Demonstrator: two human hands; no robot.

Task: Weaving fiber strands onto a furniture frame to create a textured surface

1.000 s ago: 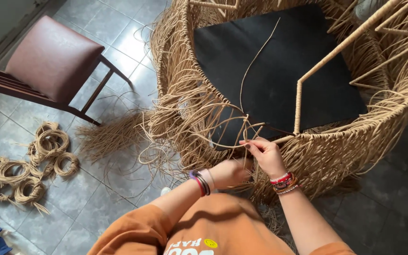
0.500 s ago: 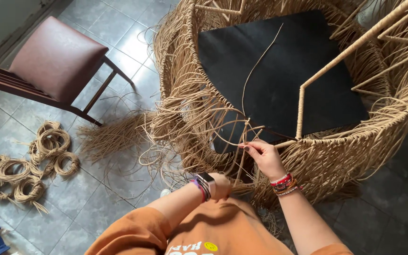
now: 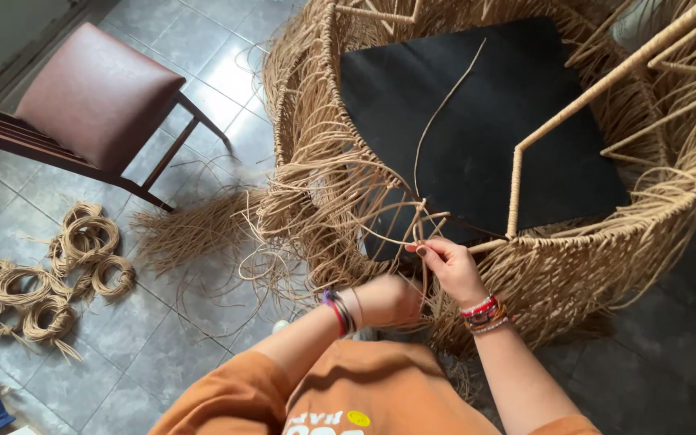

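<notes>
Right hand has a narrow pinch grip on a thin tan cane strand right at the rim of the big woven basket chair frame. The strand arcs up over the flat black seat panel. Left hand sits just below, pressed into the shaggy loose fibres; can't tell its grip. Coiled cane bundles lie on the tiled floor.

No packages, labels, signs or screens anywhere in view

Loose strands crowding hands; black panel open
</notes>
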